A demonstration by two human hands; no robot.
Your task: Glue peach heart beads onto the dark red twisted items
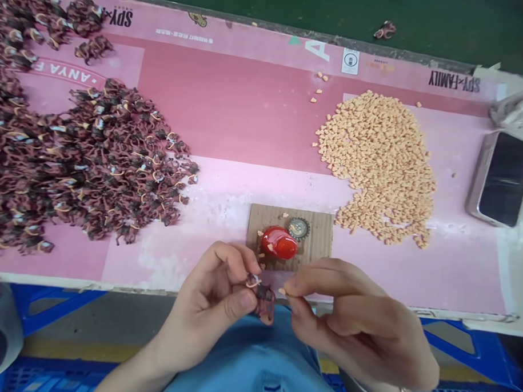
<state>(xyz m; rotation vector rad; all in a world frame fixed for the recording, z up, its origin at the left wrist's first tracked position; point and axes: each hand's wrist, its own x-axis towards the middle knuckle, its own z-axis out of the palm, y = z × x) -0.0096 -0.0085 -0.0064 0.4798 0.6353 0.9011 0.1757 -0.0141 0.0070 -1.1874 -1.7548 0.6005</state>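
Left hand (212, 308) pinches a figure (265, 303), right hand (360, 316) a beige piece (281, 291) beside it.

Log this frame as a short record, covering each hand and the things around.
Left hand: holds a brown figure
Right hand: pinches a small yellow piece, beside the brown figure
Surface: pink printed table covering
Beyond hands: wooden board bearing a red container and toothed metal cap
Left side: heap of brown figures
Right side: heap of yellow pieces, then a phone-like device
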